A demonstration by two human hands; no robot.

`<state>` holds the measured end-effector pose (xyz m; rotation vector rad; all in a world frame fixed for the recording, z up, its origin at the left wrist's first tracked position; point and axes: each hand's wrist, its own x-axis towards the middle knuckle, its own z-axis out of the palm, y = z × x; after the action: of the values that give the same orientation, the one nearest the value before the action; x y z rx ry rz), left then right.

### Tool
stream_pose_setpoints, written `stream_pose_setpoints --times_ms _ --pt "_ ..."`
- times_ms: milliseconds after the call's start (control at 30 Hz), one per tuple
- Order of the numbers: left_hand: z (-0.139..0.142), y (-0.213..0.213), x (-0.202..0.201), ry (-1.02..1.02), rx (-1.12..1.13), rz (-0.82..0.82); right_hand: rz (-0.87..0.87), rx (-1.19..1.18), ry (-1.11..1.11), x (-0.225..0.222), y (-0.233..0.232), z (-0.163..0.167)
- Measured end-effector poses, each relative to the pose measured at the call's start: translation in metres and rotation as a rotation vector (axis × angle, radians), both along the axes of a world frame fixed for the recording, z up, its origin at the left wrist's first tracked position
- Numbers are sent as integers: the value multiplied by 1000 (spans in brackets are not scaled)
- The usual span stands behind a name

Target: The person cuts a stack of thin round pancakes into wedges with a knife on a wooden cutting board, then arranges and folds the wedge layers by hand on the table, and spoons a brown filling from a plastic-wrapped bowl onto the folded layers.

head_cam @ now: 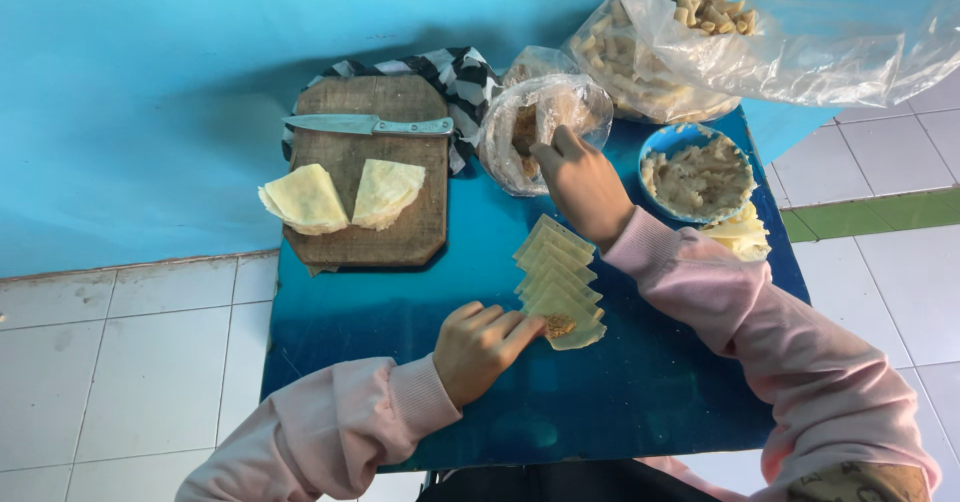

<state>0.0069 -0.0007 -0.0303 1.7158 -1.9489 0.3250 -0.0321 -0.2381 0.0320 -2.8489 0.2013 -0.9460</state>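
I'm resting my left hand point(482, 345) flat, fingers extended together, while my right hand point(583, 184) is reaching forward, fingers curled downward

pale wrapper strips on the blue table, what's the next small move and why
Probably bring the right hand back with a pinch of brown filling from the clear plastic bag. Only the nearest pale wrapper strip carries filling, and the left hand rests beside it.

Home kitchen corner: cutting board point(365, 167), knife point(370, 124), tiled floor point(130, 362).
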Motion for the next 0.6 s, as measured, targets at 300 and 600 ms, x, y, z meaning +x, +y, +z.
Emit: stream_pose_setpoints --times_ms 300,600 --pt "-9 0 3 -35 6 -20 -64 384 -96 6 3 24" --pt "-3 1 2 27 19 -20 -101 821 -67 -12 -10 23"
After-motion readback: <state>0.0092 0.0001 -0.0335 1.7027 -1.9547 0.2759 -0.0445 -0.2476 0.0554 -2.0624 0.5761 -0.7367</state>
